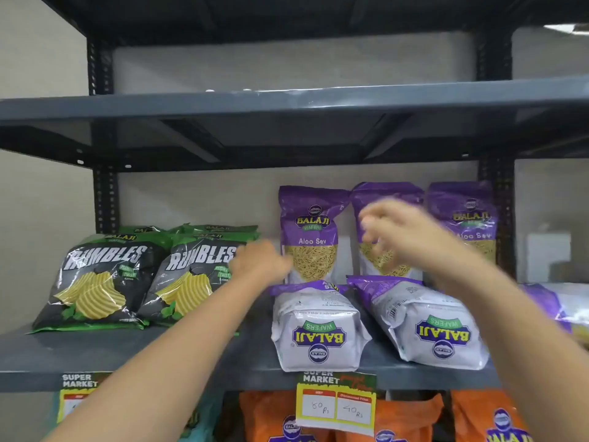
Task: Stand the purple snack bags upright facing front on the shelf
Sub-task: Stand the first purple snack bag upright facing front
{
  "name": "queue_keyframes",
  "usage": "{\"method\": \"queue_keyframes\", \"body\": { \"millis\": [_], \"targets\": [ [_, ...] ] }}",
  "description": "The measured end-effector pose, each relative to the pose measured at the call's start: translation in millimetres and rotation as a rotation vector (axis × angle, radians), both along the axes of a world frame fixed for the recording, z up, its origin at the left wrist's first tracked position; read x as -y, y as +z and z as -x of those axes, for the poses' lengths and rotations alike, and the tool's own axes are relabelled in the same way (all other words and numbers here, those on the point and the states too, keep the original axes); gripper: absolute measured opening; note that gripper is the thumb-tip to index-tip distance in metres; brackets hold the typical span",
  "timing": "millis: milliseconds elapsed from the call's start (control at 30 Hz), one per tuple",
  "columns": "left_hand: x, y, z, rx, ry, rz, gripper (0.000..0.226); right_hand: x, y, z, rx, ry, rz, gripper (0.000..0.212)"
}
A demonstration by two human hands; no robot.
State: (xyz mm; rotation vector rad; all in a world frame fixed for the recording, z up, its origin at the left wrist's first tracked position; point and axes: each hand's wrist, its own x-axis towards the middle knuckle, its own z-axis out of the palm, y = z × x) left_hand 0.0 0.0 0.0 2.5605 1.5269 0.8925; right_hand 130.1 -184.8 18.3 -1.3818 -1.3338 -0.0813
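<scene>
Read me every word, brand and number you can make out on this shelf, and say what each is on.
"BALAJI WAFERS", "Aloo Sev": left upright purple bag
"BALAJI WAFERS", upside down: lying purple bag
"RUMBLES", "BALAJI": black-green chip bag
"SUPER MARKET", "80 Rs", "40 Rs": price tag
"SUPER MARKET": left price tag
Fine print on the bags: too small to read.

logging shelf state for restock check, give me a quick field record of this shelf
standing purple bags: three at the back, fronts out, left one
lying purple bags: two flat in front, a third partly seen at the right edge
left hand: open, beside the left standing bag
right hand: blurred, in front of the middle standing bag, grip unclear
green chip bags: left side of the shelf
price tag: front edge
</scene>
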Motion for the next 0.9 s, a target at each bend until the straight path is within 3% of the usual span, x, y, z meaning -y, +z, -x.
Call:
{"method": "queue_keyframes", "body": {
  "millis": [67,133,300,467,600,800,900],
  "targets": [
    [-6,-9,7,-0.132,-0.022,0.206,0.075,-31,-15,2,0.005,-0.193,0.413,0.033],
    [-7,-23,11,-0.119,-0.094,0.384,0.076,-63,-34,-6,0.081,-0.309,0.673,0.045],
    [9,-41,-3,0.171,-0.203,0.730,0.060,-97,-53,-14,0.066,-0.304,0.877,0.068],
    [-6,-40,-5,0.352,-0.248,0.621,0.026,-102,-53,-22,-0.191,-0.254,0.692,0.067],
    [-15,-25,-3,0.496,-0.336,0.494,0.016,-107,-39,-24,-0.273,-0.221,0.435,0.064],
    [-22,-15,-10,0.654,-0.303,0.336,0.031,-127,-34,-21,-0.264,-0.215,0.135,0.079],
    [-30,-28,-17,0.696,-0.278,0.287,0.042,-132,-49,-19,-0.268,-0.221,0.107,0.063]
  ]
}}
